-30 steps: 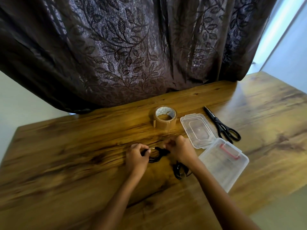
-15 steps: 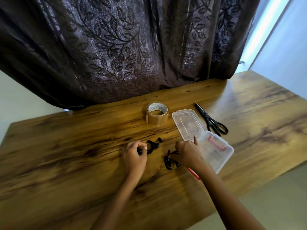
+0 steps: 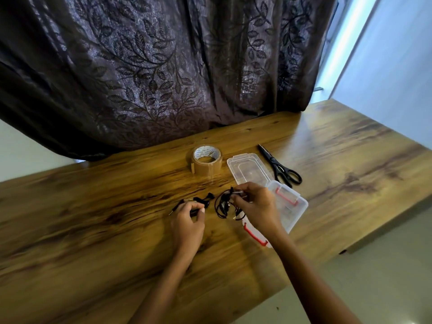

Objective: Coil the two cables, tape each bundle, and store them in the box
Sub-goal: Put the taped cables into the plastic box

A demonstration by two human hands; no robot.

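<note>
Dark leaf-patterned curtain hangs behind the wood-grain table. In the head view, the left hand curls its fingers around a short folded black cable resting on the table. The right hand pinches a looser looped black cable, close beside the open clear plastic box with red latches. Clear lid, brown tape roll and black scissors lie beyond. Coiling seems to be the step in hand, and any tape on the bundles is too small to tell. Next, the loops likely need tightening before taping.
</note>
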